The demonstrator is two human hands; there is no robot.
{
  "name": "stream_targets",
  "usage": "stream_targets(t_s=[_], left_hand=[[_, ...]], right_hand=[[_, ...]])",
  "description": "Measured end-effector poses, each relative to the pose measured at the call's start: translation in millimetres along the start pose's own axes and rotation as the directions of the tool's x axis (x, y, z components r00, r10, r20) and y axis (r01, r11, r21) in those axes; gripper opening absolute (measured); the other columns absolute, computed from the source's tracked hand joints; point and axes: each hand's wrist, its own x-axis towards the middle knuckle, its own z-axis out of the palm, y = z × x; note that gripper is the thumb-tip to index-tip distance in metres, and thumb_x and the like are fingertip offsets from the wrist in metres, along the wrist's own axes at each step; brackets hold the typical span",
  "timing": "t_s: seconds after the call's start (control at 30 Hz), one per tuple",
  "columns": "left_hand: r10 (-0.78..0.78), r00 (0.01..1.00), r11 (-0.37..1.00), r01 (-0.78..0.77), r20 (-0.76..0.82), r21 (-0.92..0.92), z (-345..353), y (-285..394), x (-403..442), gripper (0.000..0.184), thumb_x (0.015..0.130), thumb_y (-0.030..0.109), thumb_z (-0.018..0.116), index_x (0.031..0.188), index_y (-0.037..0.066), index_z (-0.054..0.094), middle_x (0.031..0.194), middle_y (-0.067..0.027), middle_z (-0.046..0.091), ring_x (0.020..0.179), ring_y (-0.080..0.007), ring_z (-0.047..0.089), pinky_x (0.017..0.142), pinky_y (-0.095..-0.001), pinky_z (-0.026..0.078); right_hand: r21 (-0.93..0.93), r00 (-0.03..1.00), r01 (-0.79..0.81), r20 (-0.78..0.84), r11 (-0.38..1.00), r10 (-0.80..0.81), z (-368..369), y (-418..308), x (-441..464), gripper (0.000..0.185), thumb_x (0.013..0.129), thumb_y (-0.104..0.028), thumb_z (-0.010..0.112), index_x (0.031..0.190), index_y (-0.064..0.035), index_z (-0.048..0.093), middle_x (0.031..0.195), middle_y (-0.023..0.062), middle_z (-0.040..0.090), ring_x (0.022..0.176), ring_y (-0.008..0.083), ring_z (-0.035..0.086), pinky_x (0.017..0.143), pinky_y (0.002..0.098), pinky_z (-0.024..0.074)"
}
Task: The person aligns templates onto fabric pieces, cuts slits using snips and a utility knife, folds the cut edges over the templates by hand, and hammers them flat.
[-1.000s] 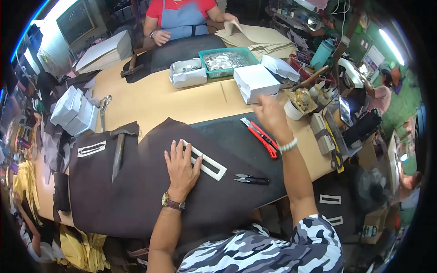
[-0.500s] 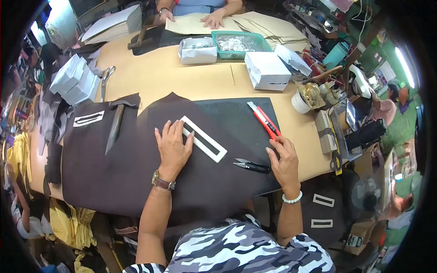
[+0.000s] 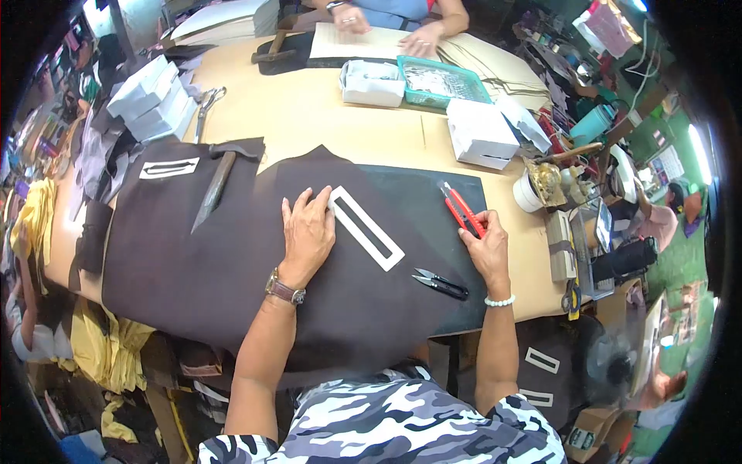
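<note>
My left hand [image 3: 309, 236] lies flat on a large dark brown sheet of material [image 3: 232, 278]. Its fingertips are beside the upper end of a white rectangular frame [image 3: 365, 228] with a long slot. My right hand [image 3: 488, 251] grips a red utility knife [image 3: 462, 207] by its handle, blade end pointing away from me, over the dark green cutting mat [image 3: 417, 185]. Black thread snips [image 3: 442, 284] rest between the hands, near the sheet's right edge. A hammer [image 3: 215, 189] lies on the sheet at left, near a second white slotted frame [image 3: 168, 168].
Scissors [image 3: 207, 112] and stacked white boxes [image 3: 154, 100] stand at the left. Across the table [image 3: 309, 112] are a green basket [image 3: 444, 81], a white box [image 3: 481, 133] and another person's hands [image 3: 421, 39] on paper sheets. A glue-crusted pot [image 3: 533, 185] is at right.
My right hand has closed around the knife and shifted it slightly toward me; before, it only touched the handle's end. The view has tilted a little. The other person's hands have moved.
</note>
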Motion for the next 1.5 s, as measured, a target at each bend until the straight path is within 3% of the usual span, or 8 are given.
stream_targets(t_s=[0.07, 0.1, 0.13, 0.27, 0.3, 0.43, 0.73, 1.5], left_hand=[[-0.022, 1.0, 0.999, 0.022, 0.017, -0.025, 0, -3, 0, 0.042, 0.084, 0.016, 0.057, 0.123, 0.004, 0.05, 0.113, -0.0117, 0.062, 0.12, -0.0326, 0.045, 0.102, -0.058, 0.026], [-0.028, 0.999, 0.999, 0.029, 0.024, -0.043, -2, -3, 0, 0.043, 0.083, 0.017, 0.058, 0.124, 0.004, 0.05, 0.113, -0.0115, 0.061, 0.121, -0.0325, 0.045, 0.103, -0.0579, 0.026], [-0.033, 0.999, 0.998, 0.035, 0.029, -0.061, -3, -3, 0, 0.045, 0.082, 0.018, 0.059, 0.124, 0.005, 0.049, 0.114, -0.0114, 0.061, 0.122, -0.0324, 0.044, 0.103, -0.0579, 0.025], [-0.068, 0.997, 0.995, 0.071, 0.043, -0.072, -7, 1, 1, 0.05, 0.08, 0.02, 0.063, 0.126, 0.005, 0.048, 0.114, -0.0098, 0.062, 0.123, -0.0316, 0.043, 0.103, -0.0573, 0.025], [-0.064, 0.997, 0.995, 0.066, 0.034, -0.076, -5, -1, 0, 0.051, 0.08, 0.021, 0.063, 0.126, 0.006, 0.049, 0.114, -0.0089, 0.062, 0.123, -0.031, 0.044, 0.103, -0.0575, 0.025], [-0.077, 0.997, 0.995, 0.078, 0.025, -0.067, 1, -5, 0, 0.049, 0.081, 0.021, 0.063, 0.125, 0.006, 0.05, 0.114, -0.0072, 0.062, 0.122, -0.0298, 0.044, 0.103, -0.0585, 0.025], [-0.062, 0.998, 0.994, 0.062, 0.007, -0.089, 1, -7, -1, 0.046, 0.081, 0.019, 0.061, 0.124, 0.006, 0.051, 0.113, -0.0072, 0.062, 0.122, -0.0295, 0.044, 0.103, -0.0586, 0.026], [-0.063, 0.998, 0.993, 0.063, 0.0, -0.1, 2, -7, 0, 0.045, 0.081, 0.019, 0.061, 0.124, 0.006, 0.051, 0.111, -0.0076, 0.063, 0.122, -0.0297, 0.045, 0.103, -0.0587, 0.025]], right_hand=[[0.218, 0.998, -0.036, 0.067, 0.975, 0.022, 5, -14, -9, 0.028, 0.073, -0.007, 0.069, 0.093, 0.0006, 0.05, 0.08, 0.0141, 0.062, 0.07, 0.0196, 0.061, 0.066, 0.0313, 0.0484], [0.21, 0.995, -0.004, 0.098, 0.978, -0.016, 3, -35, -17, 0.027, 0.074, -0.003, 0.067, 0.094, 0.0007, 0.048, 0.078, 0.0125, 0.061, 0.067, 0.0136, 0.059, 0.062, 0.0272, 0.0473], [0.223, 0.987, 0.005, 0.158, 0.975, -0.042, 8, -42, -22, 0.032, 0.075, -0.003, 0.067, 0.1, 0.0007, 0.049, 0.083, 0.0155, 0.064, 0.073, 0.0193, 0.064, 0.066, 0.0302, 0.0495], [0.28, 0.899, 0.363, 0.145, 0.889, -0.413, 34, -73, -37, 0.054, 0.077, -0.003, 0.064, 0.128, -0.0082, 0.049, 0.106, 0.019, 0.063, 0.095, 0.0306, 0.064, 0.08, 0.0347, 0.0501], [0.276, 0.877, 0.404, 0.156, 0.872, -0.455, 39, -79, -39, 0.056, 0.077, -0.002, 0.063, 0.131, -0.0116, 0.048, 0.105, 0.0173, 0.062, 0.093, 0.0313, 0.064, 0.079, 0.0342, 0.0501], [0.21, 0.851, 0.41, 0.264, 0.888, -0.455, 54, -94, -44, 0.056, 0.076, -0.002, 0.062, 0.13, -0.0143, 0.049, 0.099, 0.0136, 0.061, 0.085, 0.0318, 0.063, 0.073, 0.039, 0.051], [0.117, 0.851, 0.437, 0.268, 0.892, -0.452, 65, -87, -44, 0.053, 0.078, -0.003, 0.06, 0.129, -0.0132, 0.049, 0.097, 0.0132, 0.061, 0.077, 0.0319, 0.064, 0.068, 0.0394, 0.052], [0.011, 0.821, 0.52, 0.27, 0.854, -0.503, 74, -89, -36, 0.05, 0.078, -0.003, 0.059, 0.127, -0.0139, 0.051, 0.095, 0.0124, 0.062, 0.073, 0.0322, 0.064, 0.064, 0.0404, 0.0529]])
